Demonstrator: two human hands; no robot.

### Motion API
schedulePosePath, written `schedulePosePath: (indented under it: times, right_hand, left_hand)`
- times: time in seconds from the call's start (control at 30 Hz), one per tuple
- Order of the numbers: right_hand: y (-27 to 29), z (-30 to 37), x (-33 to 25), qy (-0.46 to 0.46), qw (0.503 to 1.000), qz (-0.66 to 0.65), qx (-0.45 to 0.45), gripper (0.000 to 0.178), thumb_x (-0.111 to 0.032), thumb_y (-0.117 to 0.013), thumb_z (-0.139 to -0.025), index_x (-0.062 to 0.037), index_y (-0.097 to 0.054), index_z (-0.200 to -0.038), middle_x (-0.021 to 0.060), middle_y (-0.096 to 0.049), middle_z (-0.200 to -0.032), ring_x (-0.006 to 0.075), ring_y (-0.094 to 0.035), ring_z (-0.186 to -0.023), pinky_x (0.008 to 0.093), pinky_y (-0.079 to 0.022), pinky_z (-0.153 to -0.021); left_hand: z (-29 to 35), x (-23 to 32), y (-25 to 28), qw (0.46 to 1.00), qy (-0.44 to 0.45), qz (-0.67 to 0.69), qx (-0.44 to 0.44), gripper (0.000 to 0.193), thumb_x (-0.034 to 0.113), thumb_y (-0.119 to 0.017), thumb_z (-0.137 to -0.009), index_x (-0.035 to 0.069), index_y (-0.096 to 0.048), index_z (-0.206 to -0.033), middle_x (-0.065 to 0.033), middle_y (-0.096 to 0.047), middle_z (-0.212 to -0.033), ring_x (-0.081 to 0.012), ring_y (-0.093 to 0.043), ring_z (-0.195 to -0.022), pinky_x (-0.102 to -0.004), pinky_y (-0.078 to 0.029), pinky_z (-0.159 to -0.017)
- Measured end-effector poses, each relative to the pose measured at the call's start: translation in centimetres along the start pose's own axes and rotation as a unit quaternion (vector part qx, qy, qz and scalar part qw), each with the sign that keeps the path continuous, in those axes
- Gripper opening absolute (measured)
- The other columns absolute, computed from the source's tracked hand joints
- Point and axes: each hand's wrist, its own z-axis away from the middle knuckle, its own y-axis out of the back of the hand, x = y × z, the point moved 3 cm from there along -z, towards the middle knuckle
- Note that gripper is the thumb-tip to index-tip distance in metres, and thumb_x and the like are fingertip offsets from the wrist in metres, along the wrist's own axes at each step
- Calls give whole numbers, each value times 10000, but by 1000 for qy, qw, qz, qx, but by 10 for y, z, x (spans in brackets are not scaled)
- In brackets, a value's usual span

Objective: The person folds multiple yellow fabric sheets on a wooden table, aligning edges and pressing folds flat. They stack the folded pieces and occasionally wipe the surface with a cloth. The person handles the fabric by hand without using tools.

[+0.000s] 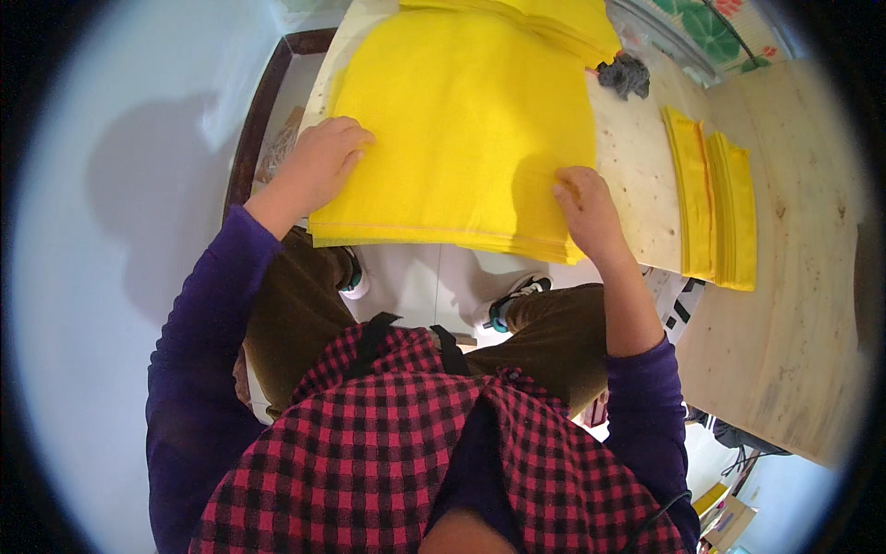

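A broad stack of yellow cloth (461,138) lies flat on the wooden table in front of me, and its near edge hangs slightly past the table's front. Along that edge runs a stitched line, with several layers showing below it. My left hand (328,162) rests at the stack's left edge, fingers loosely stretched over the cloth. At the right edge is my right hand (591,212), fingers slightly bent and apart, their tips by the cloth. Neither hand visibly grips anything. The undersides of both hands are hidden.
More yellow cloth (572,28) lies at the far end. A dark grey crumpled rag (625,76) sits on the pale wooden table (641,175). Folded yellow bundles (711,198) lie to the right beside a wooden board (784,258). A wall (120,277) stands close on the left.
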Motion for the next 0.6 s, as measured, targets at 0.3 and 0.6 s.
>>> schedulePosePath:
  times: [0.3, 0.6]
  right_hand:
    - [8, -4, 10, -24, 999, 1, 38, 311, -133, -642, -808, -3, -612, -1089, 190, -582, -1153, 359, -517, -1107, 401, -408, -979]
    - [14, 16, 59, -218, 945, -215, 114, 291, -103, -591, -891, -73, -628, -1179, 69, -627, -1135, 156, -575, -1033, 280, -450, -897]
  left_hand:
    - [-1, 0, 1, 1000, -12, 16, 20, 298, 120, -582, -857, 54, -581, -1148, -129, -561, -1209, -318, -498, -1148, -414, -371, -1002]
    - [14, -8, -9, 999, -26, 20, 13, 378, 133, -604, -851, 59, -562, -1220, -125, -511, -1332, -307, -447, -1247, -404, -319, -1057]
